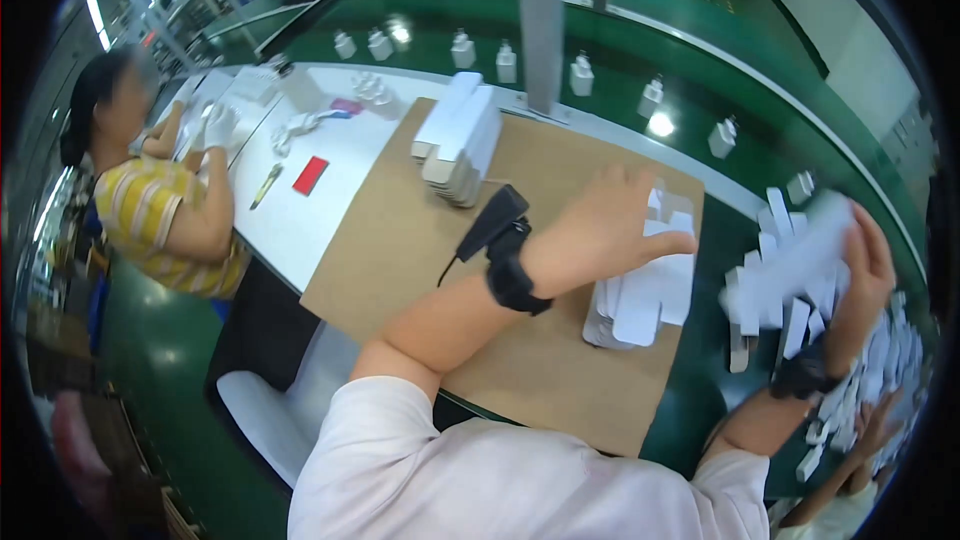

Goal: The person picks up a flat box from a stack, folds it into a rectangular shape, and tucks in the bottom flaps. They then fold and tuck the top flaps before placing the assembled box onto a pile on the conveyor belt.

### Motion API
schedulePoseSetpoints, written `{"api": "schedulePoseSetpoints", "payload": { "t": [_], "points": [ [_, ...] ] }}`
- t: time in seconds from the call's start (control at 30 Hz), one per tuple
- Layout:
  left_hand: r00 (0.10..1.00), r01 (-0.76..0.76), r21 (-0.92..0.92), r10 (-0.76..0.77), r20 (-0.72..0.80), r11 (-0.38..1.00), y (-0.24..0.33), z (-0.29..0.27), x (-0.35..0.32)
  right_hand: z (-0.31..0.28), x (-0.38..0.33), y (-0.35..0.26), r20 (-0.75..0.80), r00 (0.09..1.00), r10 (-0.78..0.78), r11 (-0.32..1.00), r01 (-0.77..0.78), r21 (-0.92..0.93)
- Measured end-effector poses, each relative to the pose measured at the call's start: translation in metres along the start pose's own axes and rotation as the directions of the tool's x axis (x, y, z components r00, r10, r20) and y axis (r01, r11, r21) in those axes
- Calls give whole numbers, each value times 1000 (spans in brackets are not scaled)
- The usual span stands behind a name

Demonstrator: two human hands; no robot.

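Observation:
My left hand (615,225) reaches over a stack of flat white cartons (637,305) on the brown board, its thumb stuck out to the right and its fingers apart but somewhat blurred. Whether it touches the top carton I cannot tell. At the right, my right hand (868,258) grips a white carton (808,252), smeared by motion, above a heap of narrow white boxes (797,325). Black bands are on both wrists, and a small black device sits on the left one.
Another stack of flat white cartons (460,135) stands at the board's (400,260) far side. Small white bottles (507,62) line the green belt beyond a grey post (541,30). A red card (311,174) and a cutter (266,186) lie left, near a gloved co-worker (165,195).

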State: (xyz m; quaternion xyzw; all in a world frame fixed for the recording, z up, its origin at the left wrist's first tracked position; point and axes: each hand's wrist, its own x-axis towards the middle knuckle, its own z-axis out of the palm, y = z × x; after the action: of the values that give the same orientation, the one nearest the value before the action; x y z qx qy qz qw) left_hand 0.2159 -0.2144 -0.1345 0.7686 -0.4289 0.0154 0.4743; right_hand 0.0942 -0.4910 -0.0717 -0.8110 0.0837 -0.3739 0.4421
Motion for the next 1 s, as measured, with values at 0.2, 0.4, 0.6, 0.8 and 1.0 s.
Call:
{"api": "schedulePoseSetpoints", "payload": {
  "t": [0.2,0.4,0.6,0.8,1.0],
  "points": [
    [929,315,311,-358,93,897,-29,-3,-3,-178,36,179,-89,993,76,718,-116,-686],
    [926,330,264,-365,95,906,-47,-14,-1,-43,42,89,-10,999,-47,897,38,-440],
    [892,437,67,-442,98,897,-36,-27,3,98,-11,4,495,868,40,983,56,-178],
    [925,368,22,-369,94,929,-37,-27,0,122,-27,-1,529,844,88,987,-3,-159],
    [902,432,-223,-425,78,874,-7,-52,0,118,-28,-5,485,873,43,998,-13,-65]
  ]
}}
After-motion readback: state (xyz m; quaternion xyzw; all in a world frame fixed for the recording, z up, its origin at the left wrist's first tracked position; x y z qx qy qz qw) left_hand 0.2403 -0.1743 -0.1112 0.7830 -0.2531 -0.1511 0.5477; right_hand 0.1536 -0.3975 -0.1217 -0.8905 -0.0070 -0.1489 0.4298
